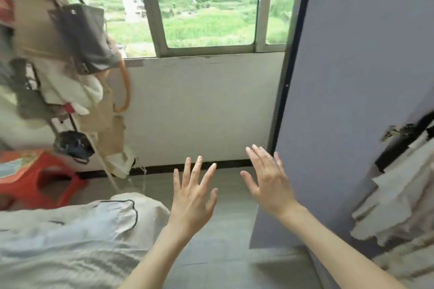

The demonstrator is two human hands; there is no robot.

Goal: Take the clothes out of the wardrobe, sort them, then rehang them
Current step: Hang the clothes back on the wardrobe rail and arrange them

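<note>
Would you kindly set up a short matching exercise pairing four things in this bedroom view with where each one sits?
Things:
1. dark bag
2. red stool
3. wardrobe door
4. white bedding

Places:
A. lower left, by the left hand
B. on the floor at far left
C. hanging at upper left
D. standing open beside the right hand

Pairs: 1-C, 2-B, 3-D, 4-A

open floor (211, 197) ahead, wardrobe door (357, 77) right, bed (70, 241) left

Grey tiled floor (220, 253): red stool (35, 178) standing left.
</note>
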